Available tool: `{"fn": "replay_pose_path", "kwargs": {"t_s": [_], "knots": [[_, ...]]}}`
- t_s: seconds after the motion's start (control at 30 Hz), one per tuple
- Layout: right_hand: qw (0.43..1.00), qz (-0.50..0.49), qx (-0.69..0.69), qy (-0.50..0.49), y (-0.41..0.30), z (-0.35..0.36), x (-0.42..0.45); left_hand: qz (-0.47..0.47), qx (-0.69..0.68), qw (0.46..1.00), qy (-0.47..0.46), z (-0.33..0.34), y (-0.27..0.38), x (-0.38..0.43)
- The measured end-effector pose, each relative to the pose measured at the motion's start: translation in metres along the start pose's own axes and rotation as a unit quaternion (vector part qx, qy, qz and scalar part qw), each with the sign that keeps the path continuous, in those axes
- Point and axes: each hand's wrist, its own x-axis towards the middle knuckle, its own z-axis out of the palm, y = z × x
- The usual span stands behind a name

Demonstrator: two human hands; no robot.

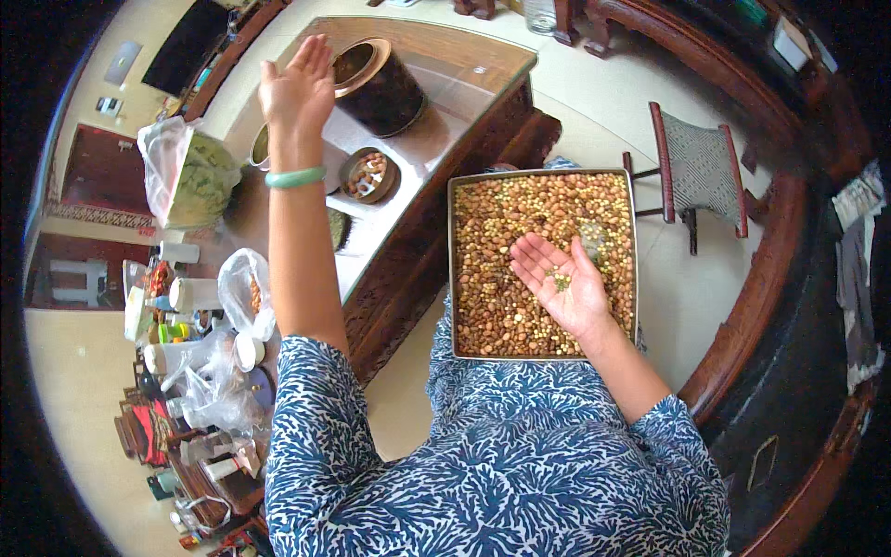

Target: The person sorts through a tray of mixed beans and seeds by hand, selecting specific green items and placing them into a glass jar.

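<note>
A square metal-rimmed tray (pixel 451 278) rests on my lap, filled with mixed peanuts, pale yellow beans and darker kernels. Above its right part, my right hand (pixel 560 285) is palm up with a few small yellow-green beans (pixel 559 280) in the palm. My left hand (pixel 299 87), a green bangle on its wrist, is raised over the low table with its fingers stretched and nothing seen in it. Just right of that hand stands a dark cylindrical container (pixel 390 90) with a wide rim. A round bowl of nuts (pixel 367 175) sits below the container, on the table.
The glass-topped wooden table (pixel 480 69) stands ahead to the left. It bears a bagged piece of melon (pixel 202 181). Plastic bags (pixel 247 292) and jars crowd the left side. A folding stool (pixel 703 163) is on the floor at right, beside a dark wooden bench (pixel 752 299).
</note>
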Motion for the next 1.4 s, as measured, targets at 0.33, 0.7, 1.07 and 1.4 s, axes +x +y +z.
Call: {"fn": "replay_pose_path", "kwargs": {"t_s": [0.33, 0.7, 1.07, 1.4], "knots": [[0.998, 0.005, -0.069, -0.015, 0.004, 0.011, -0.002, 0.013, 0.316, 0.932, -0.176, 0.022, -0.079, -0.195], [0.985, -0.009, -0.165, -0.058, 0.006, 0.008, -0.001, 0.031, 0.524, 0.810, -0.263, 0.027, -0.159, -0.272], [0.992, 0.000, -0.128, -0.016, 0.007, 0.001, 0.000, -0.018, 0.549, 0.775, -0.312, 0.026, -0.169, -0.258], [0.993, 0.010, -0.120, -0.013, 0.010, -0.008, 0.005, -0.030, 0.555, 0.774, -0.302, 0.028, -0.163, -0.259]]}}
